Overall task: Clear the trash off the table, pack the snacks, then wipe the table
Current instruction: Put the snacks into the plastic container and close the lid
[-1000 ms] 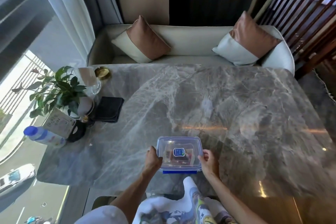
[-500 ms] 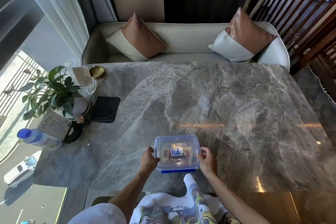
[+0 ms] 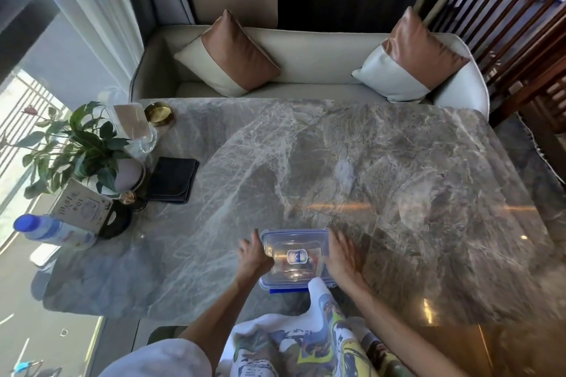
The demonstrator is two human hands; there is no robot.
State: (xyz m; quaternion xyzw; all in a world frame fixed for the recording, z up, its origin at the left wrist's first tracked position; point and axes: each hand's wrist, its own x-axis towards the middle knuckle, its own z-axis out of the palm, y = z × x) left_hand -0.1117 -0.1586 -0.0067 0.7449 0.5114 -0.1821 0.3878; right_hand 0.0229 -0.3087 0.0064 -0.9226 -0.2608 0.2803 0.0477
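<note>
A clear plastic snack box [image 3: 295, 257] with a blue-rimmed lid and a blue clip sits on the grey marble table [image 3: 382, 180] near its front edge. My left hand [image 3: 252, 257] rests against the box's left side, thumb over the lid's edge. My right hand [image 3: 341, 254] lies at the box's right side with its fingers spread flat and blurred; whether it still touches the box I cannot tell. The contents of the box are hard to make out through the lid.
At the table's left end stand a potted plant [image 3: 82, 147], a water bottle [image 3: 52, 231] lying down, a card sign [image 3: 81, 208], a dark folded cloth [image 3: 173, 179], a glass [image 3: 136, 127] and a gold dish [image 3: 159, 113]. A cream sofa [image 3: 309, 70] with two cushions lies beyond.
The right hand has let go of the box's side and opened its fingers outward. The left hand stays on the box, which has barely moved.
</note>
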